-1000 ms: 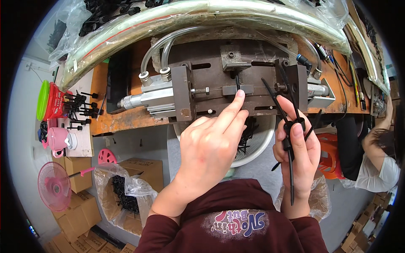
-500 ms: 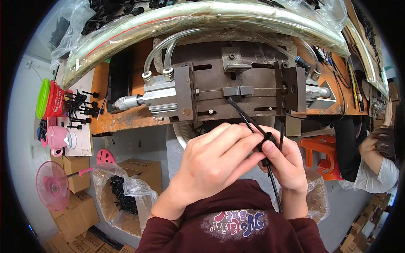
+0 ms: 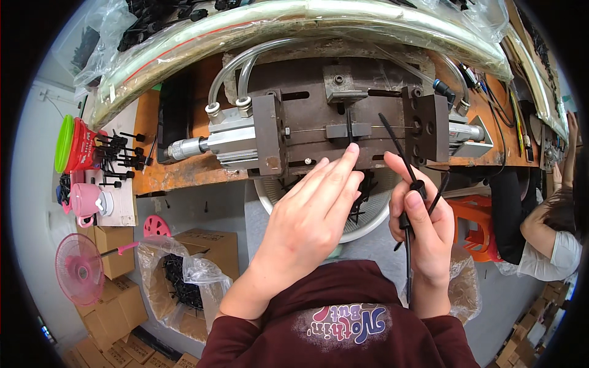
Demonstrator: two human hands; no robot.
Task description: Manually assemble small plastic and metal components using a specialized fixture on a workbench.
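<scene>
Fingers (image 3: 336, 178) of the left hand (image 3: 307, 224) are stretched out straight and held close together, holding nothing; the longest fingertip touches the lower edge of the metal press (image 3: 343, 126) at its centre, just under a thin black strip (image 3: 349, 124) standing upright in the middle slot. Fingers of the right hand (image 3: 423, 227) are curled shut, thumb on top, pinching a bunch of black cable ties (image 3: 410, 208); their tails hang down past the wrist and one tie sticks up at a tilt in front of the press, tip near the right block

Nearest the camera: dark red sweater sleeves (image 3: 331, 325), both forearms coming up from the lower edge

Below the hands, under the surface edge: a white round basket (image 3: 368, 230) with black pieces in it, partly hidden by the left hand. Lower left: a cardboard box (image 3: 215, 245) and a clear plastic bag (image 3: 178, 276) with black parts inside; a pink fan (image 3: 80, 270) further left

Press sits on an orange-brown worn surface (image 3: 172, 175). A silver cylinder (image 3: 221, 138) joins the press on its left side; clear hoses (image 3: 245, 67) loop up from it. A thin rod runs across between the two dark blocks

Left of the surface: red basket (image 3: 83, 144) with black pieces, pink cup (image 3: 86, 199) just below it

Right edge: another person (image 3: 552, 233) in a white top, seated beside an orange stool (image 3: 472, 221)

Farthest: a long plastic-wrapped bundle (image 3: 307, 24) arching over the press
</scene>
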